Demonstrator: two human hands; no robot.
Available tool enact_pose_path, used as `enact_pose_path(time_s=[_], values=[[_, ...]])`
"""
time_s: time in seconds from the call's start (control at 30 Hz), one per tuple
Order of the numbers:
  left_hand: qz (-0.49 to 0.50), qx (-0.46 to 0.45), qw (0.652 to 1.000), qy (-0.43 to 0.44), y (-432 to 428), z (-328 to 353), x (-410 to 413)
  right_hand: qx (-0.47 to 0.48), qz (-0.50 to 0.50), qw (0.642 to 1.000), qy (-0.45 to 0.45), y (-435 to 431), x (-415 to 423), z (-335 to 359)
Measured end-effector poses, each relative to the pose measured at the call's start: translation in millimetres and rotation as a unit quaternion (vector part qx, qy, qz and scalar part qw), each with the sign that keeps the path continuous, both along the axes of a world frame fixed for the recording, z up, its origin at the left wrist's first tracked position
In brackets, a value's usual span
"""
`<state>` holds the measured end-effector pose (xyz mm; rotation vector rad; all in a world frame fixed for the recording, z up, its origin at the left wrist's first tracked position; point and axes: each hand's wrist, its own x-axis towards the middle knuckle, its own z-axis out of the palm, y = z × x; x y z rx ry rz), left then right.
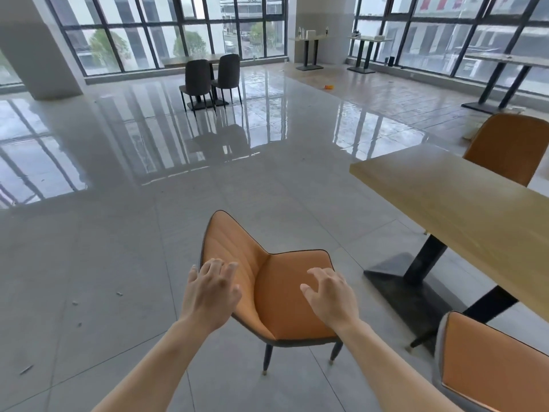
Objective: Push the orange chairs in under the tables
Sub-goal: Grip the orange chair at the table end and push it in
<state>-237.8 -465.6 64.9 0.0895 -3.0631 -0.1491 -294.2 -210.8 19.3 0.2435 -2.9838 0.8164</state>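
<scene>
An orange chair (276,289) with dark legs stands on the grey floor in front of me, pulled out to the left of a light wooden table (463,209). My left hand (211,292) hovers open over its backrest, fingers spread. My right hand (329,295) hovers open over the seat. Neither hand grips the chair. A second orange chair (493,364) is at the lower right by the table's near side. A third orange chair (511,147) stands behind the table's far side.
The table rests on a black post and flat base (407,289). Two dark chairs (212,78) sit at a far table by the windows. More tables (309,49) line the back and right wall. A grey pillar (38,46) stands at the left.
</scene>
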Motion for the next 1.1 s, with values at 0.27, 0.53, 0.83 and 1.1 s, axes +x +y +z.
enact_pose_path(time_s=[0.27,0.53,0.83,1.1], values=[[-0.034,0.003,0.999,-0.012,-43,-11,-59,0.01,-0.022,1.0,-0.01,-33,-43,-15],[-0.137,-0.006,0.99,-0.028,-121,-25,-138,0.007,-0.122,0.992,-0.022,-106,-72,-31],[-0.283,-0.005,0.958,-0.048,-182,-26,-186,-0.025,-0.247,0.968,-0.024,-215,-57,-24],[-0.329,-0.026,0.941,-0.079,-191,-39,-204,-0.048,-0.293,0.954,-0.049,-234,-47,-45]])
